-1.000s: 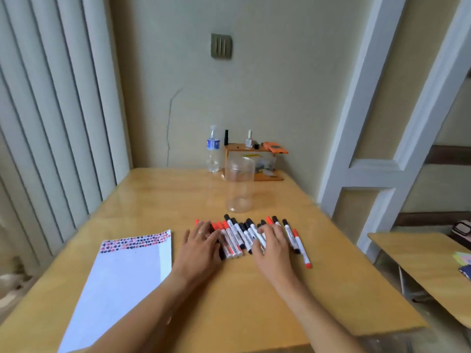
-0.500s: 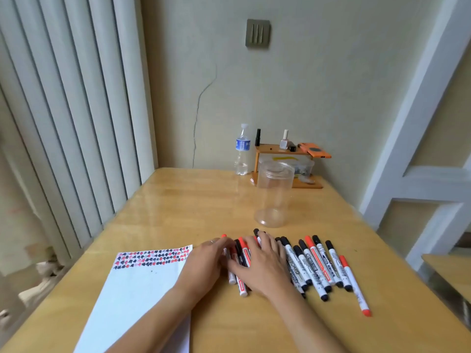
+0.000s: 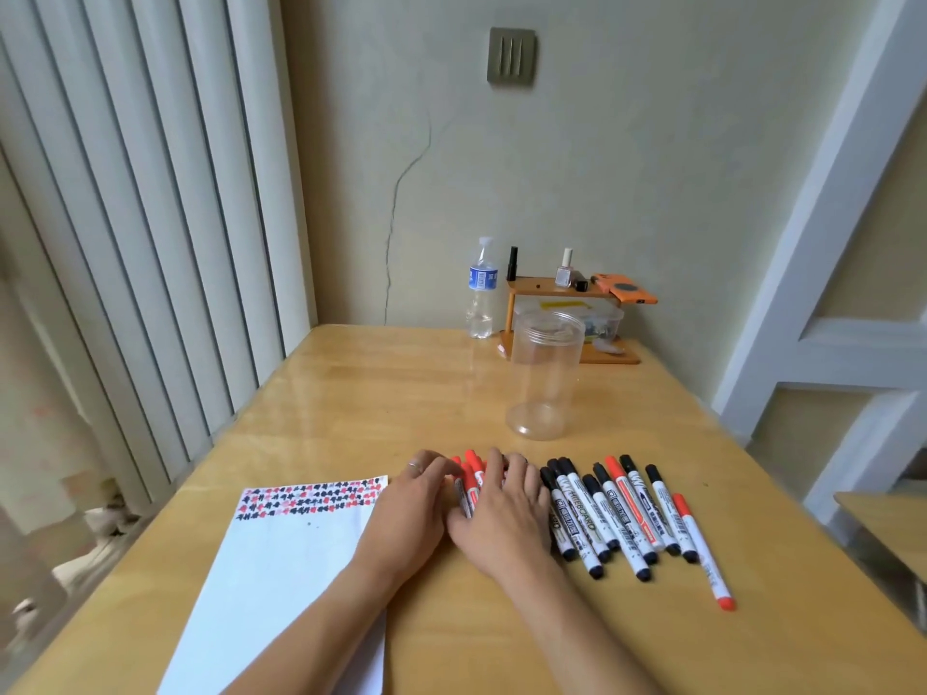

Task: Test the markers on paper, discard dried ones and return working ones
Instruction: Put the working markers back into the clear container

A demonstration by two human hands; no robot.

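Observation:
Several whiteboard markers [image 3: 617, 514] with black or red caps lie side by side on the wooden table [image 3: 381, 393]. My left hand [image 3: 409, 514] and my right hand [image 3: 501, 514] rest flat, close together, on the left end of the row, over a few red-capped markers [image 3: 470, 474]. Their fingers look straight and no marker is gripped. A white sheet of paper [image 3: 281, 579] with a red and black patterned top edge lies to the left. Behind the markers stands a clear plastic jar [image 3: 544, 378], open-topped and upright.
At the back against the wall are a water bottle [image 3: 481, 293] and a small orange wooden shelf [image 3: 567, 313] carrying little bottles and an orange object. Vertical blinds run along the left. A second table edge [image 3: 888, 524] shows at the right.
My right hand slid left along the row until it met my left hand, uncovering the markers on the right. The camera view shifted left and closer.

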